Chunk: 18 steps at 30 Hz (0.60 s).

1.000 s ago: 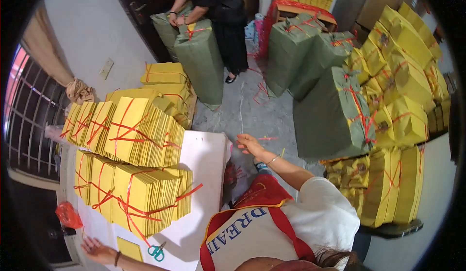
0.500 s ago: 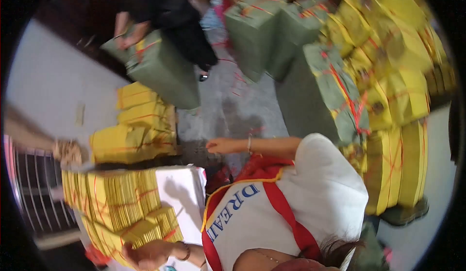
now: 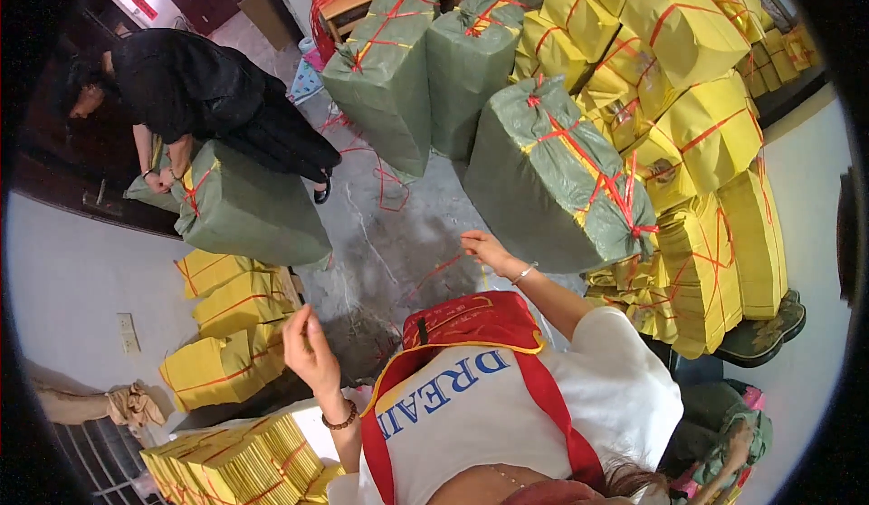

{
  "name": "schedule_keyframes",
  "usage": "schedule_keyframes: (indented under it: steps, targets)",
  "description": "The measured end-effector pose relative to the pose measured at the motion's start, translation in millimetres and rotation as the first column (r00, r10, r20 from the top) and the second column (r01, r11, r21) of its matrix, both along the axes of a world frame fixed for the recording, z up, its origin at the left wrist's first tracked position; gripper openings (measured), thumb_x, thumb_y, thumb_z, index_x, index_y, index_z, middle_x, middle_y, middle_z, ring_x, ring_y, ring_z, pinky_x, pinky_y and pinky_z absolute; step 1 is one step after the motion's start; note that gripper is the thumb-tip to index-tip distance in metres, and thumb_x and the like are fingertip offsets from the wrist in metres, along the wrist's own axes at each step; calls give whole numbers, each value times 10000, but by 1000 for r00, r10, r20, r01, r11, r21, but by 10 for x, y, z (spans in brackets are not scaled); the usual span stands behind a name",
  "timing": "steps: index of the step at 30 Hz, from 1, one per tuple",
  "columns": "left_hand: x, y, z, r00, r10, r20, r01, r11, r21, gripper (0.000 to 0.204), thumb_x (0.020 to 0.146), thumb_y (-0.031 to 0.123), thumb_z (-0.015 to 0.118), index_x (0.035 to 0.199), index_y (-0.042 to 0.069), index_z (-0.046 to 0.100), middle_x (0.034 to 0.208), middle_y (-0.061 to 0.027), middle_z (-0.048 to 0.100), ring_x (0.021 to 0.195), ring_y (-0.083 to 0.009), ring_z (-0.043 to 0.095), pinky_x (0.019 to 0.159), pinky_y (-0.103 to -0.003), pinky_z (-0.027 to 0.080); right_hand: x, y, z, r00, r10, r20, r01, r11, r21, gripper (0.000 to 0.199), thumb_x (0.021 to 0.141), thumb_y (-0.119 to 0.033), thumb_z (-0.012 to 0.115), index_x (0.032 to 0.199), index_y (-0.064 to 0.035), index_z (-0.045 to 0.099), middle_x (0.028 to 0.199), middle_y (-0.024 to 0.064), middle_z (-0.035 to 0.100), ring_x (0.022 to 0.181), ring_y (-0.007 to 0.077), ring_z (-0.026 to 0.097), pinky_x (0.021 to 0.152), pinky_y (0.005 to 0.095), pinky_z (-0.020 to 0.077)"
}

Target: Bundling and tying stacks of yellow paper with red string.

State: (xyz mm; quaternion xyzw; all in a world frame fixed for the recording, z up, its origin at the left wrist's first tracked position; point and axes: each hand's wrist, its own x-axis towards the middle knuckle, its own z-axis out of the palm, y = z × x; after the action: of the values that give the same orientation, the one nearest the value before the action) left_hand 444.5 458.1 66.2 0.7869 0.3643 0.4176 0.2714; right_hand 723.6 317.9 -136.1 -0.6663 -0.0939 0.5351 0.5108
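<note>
My left hand (image 3: 310, 351), with a brown bead bracelet (image 3: 342, 415) at the wrist, is raised above the left side with its fingers stretched out and nothing in it. Below it lies a stack of yellow paper bundles (image 3: 231, 455) tied with red string. Out in front over the floor, my right hand (image 3: 489, 250) is empty, its fingers loosely bent and apart. A thin red strand (image 3: 439, 272) shows just beside its fingertips, seemingly on the floor. Ahead on the right stands a green wrapped bale (image 3: 543, 175) bound with red cord. I wear a red apron (image 3: 475, 318).
A person in black (image 3: 204, 89) bends over another green bale (image 3: 244, 215) at the left. Two green bales (image 3: 385, 80) stand at the back. Yellow bundles (image 3: 688, 34) are piled high on the right, others (image 3: 226, 301) along the left wall. Loose red cord (image 3: 389, 188) lies on the floor.
My view has shifted, bringing more of the far room in. My left hand has risen off the yellow stack. My right hand has moved right and reaches farther forward, its fingers less curled.
</note>
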Motion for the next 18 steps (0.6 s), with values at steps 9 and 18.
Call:
schedule_keyframes:
  steps: [9, 18]
  targets:
    - [-235, 699, -173, 992, -36, -120, 30, 998, -57, 138, 801, 13, 519, 930, -18, 557, 843, -125, 575, 745, -226, 551, 662, -290, 438, -13, 643, -38, 997, -42, 59, 46, 997, -64, 312, 819, -314, 519, 1072, -132, 496, 962, -11, 543, 855, 126, 492, 701, 305, 385]
    - [-275, 1145, -489, 979, -102, -178, 54, 966, -254, 186, 839, 96, 504, 977, -20, 549, 860, -137, 578, 785, -214, 566, 688, -285, 443, -164, 1203, 8, 984, 123, 132, -121, 992, -23, 341, 811, -287, 540, 1087, -89, 512, 932, 13, 537, 822, 130, 489, 694, 287, 404]
